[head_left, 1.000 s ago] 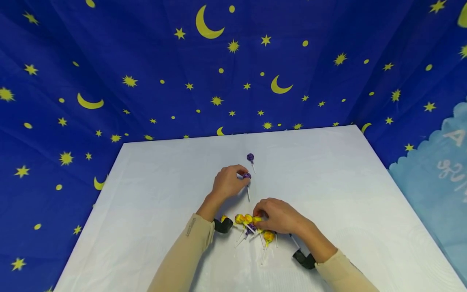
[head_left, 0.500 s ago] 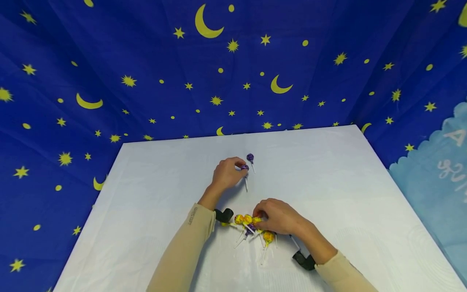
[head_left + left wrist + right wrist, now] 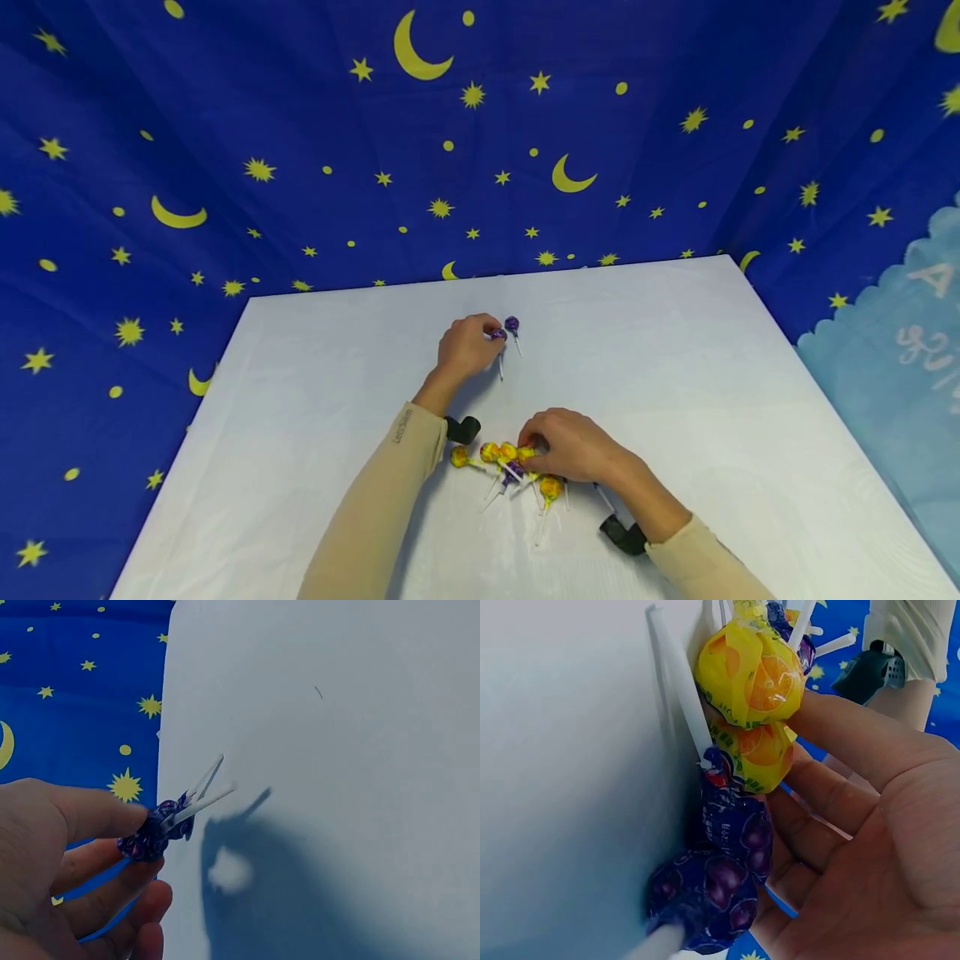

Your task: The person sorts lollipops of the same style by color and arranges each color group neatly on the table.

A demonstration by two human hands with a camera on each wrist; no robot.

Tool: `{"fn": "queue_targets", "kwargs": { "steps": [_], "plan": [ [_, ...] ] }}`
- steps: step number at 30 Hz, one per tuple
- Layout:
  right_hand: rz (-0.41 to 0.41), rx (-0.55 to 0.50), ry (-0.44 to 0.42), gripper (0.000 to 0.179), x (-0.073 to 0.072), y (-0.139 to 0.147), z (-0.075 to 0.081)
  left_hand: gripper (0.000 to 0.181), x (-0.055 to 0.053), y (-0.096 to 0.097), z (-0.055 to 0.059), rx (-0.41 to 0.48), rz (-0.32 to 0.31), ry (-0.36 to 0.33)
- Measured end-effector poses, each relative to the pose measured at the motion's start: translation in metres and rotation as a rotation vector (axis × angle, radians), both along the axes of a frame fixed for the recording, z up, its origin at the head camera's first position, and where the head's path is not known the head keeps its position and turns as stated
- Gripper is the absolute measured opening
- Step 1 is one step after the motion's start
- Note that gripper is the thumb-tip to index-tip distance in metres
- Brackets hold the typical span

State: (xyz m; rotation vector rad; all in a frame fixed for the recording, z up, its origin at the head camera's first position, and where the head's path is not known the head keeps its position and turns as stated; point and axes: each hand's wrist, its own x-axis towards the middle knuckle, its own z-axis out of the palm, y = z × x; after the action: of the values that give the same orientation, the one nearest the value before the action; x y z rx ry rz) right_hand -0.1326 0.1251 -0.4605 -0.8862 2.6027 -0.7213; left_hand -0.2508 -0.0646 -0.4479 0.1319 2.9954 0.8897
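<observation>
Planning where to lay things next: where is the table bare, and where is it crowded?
Bare: the white rectangular table, from the left hand to its left edge, and from the farthest round purple-wrapped lollipop to its right edge. Crowded: the near middle, where round yellow-wrapped lollipops and purple ones bunch beside the right hand.

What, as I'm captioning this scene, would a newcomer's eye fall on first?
Probably the vivid blue backdrop with yellow moons and stars, rising behind the white table. Next, the cluster of yellow and purple lollipops on the table's nearer part, with the right hand at its edge. Farther back, the left hand pinches a purple lollipop beside a second one.
</observation>
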Motion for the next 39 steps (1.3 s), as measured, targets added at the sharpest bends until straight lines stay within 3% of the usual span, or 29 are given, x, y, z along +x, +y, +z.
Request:
{"fn": "queue_targets", "kwargs": {
  "steps": [15, 26, 39],
  "plan": [
    [0.008, -0.033, 0.0, 0.02, 0.0, 0.002, -0.001, 0.023, -0.024, 0.002, -0.006, -0.015, 0.063, -0.008],
    [0.005, -0.018, 0.018, 0.021, 0.0, 0.003, 0.001, 0.024, -0.035, 0.003, -0.009, -0.033, 0.078, -0.027],
    [-0.003, -0.046, -0.001, 0.017, 0.0, 0.003, 0.0, 0.024, -0.036, 0.007, -0.01, -0.05, 0.087, -0.034]
  ]
}}
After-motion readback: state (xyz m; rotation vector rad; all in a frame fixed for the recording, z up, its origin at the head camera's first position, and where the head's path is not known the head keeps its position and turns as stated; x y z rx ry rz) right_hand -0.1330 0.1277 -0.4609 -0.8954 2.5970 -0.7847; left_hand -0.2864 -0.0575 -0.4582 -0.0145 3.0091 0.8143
